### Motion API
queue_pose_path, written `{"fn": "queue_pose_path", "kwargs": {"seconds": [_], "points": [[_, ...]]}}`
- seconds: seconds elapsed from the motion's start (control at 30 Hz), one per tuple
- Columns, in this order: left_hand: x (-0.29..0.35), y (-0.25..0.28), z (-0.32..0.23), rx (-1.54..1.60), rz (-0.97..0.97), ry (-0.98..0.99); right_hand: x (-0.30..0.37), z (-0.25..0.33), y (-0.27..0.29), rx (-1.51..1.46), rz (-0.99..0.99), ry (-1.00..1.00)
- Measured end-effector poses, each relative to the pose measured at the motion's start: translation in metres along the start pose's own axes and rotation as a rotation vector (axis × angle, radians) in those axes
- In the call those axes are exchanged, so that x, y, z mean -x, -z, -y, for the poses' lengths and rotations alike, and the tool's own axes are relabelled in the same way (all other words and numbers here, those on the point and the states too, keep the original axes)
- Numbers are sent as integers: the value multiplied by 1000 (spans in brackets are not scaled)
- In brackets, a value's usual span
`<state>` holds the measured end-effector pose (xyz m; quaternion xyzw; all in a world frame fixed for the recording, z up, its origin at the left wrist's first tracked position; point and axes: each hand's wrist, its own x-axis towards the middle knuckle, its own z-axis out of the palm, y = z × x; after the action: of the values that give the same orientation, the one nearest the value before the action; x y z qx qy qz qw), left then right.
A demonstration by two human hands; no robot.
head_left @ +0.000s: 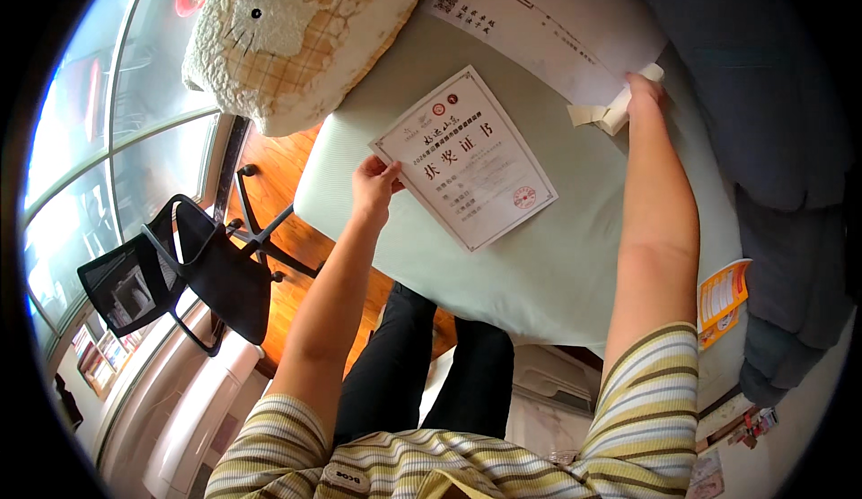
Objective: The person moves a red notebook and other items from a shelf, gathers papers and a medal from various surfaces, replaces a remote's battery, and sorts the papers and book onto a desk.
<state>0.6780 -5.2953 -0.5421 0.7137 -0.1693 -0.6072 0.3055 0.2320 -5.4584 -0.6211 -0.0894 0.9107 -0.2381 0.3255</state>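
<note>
My left hand (374,185) pinches the left edge of a certificate (476,176), a white sheet with a thin printed border and red seals, which lies tilted over the pale green bed surface (539,283). Farther right, my right hand (645,91) is closed on a cream-coloured folded strip (616,114) at the near end of a large white paper piece (566,18). That piece bears a square code and lines of dark print. Whether the strip is attached to it I cannot tell, since my fingers cover part of it.
A fluffy plaid cushion (278,41) with an animal face lies at the far left. Dark cloth (763,77) hangs along the right side, near an orange booklet (721,297). A black office chair (206,274) stands on the wooden floor to the left, by glazed panels (157,41).
</note>
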Motion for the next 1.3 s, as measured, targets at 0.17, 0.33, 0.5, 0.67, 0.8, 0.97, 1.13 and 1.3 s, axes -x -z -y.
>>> {"fn": "queue_pose_path", "kwargs": {"seconds": [0.17,0.33,0.5,0.67,0.8,0.97,1.13,1.3], "points": [[-4,7,2,5,-36,-34,-22,-18,-9,-342,188,-127],[12,0,-10,24,-40,-62,-7,-26,-8,-596,318,-149],[43,46,-29,-272,99,-81,100,-94,8,-90,236,8],[66,32,-23,-177,329,145,139,-218,58,-210,266,-55],[59,36,15,-287,432,368,190,-216,67,-16,313,-122],[72,40,62,-447,388,526,168,-187,77,482,46,520],[81,9,87,-323,405,466,110,-46,20,338,91,1168],[80,1,94,-134,394,437,111,-13,-49,649,283,986]]}}
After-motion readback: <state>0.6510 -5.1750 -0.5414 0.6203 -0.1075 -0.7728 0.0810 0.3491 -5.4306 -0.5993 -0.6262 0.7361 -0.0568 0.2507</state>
